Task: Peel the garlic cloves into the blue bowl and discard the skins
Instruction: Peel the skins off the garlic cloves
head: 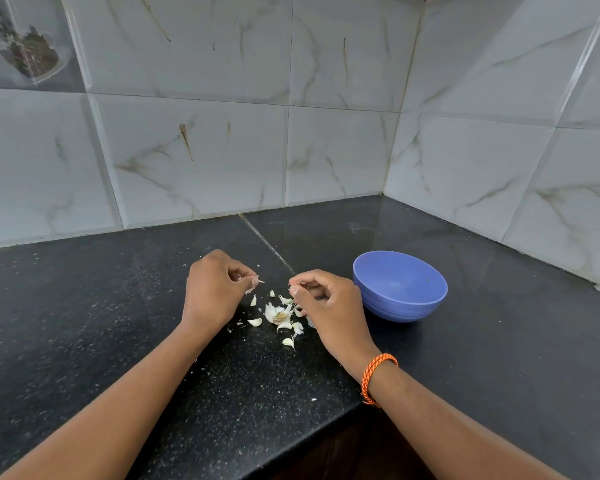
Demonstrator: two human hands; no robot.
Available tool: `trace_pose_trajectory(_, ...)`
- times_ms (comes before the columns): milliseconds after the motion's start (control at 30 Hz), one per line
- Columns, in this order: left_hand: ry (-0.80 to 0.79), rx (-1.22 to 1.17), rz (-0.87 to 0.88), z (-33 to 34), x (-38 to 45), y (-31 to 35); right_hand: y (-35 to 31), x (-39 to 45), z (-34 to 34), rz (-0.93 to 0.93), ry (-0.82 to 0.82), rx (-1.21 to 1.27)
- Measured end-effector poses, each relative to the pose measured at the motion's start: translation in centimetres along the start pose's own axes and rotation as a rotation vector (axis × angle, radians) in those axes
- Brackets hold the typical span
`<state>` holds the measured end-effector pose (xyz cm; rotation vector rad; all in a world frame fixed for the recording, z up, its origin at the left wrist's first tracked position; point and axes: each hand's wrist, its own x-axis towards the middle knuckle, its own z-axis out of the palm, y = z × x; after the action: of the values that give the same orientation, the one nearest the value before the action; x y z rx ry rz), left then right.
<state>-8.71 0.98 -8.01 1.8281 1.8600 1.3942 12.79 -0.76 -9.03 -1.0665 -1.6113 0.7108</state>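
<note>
Right hand (pixel 329 299) just beside blue bowl (pixel 399 286)

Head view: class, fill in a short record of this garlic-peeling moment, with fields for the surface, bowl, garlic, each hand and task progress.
surface: black counter, tiled wall corner behind
bowl: blue bowl, upright, right of the right hand; no cloves visible in it
garlic: broken garlic head with loose skins on the counter between the hands
left hand: pinches a small piece at its fingertips
right hand: pinches a small piece; orange band on its wrist
progress: peeling under way, skins not yet discarded
</note>
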Motion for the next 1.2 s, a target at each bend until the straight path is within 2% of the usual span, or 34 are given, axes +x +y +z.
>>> trace_pose_trajectory(267,-0.048,0.033,0.0,-0.3,-0.5,0.1,-0.2,-0.1,0.0,0.011,0.009,0.012)
trace_pose_trajectory(767,-0.006,0.104,-0.056,-0.6,-0.6,0.8,-0.4,-0.2,0.0,-0.003,0.007,0.017)
trace_pose_trajectory(1033,0.003,0.194,-0.014,-0.5,-0.8,0.9,-0.4,-0.2,0.0,0.009,0.002,0.031)
trace_pose_trajectory(1200,0.014,0.108,0.047,-0.8,-0.9,1.0,-0.4,-0.2,0.0,0.006,-0.002,0.037)
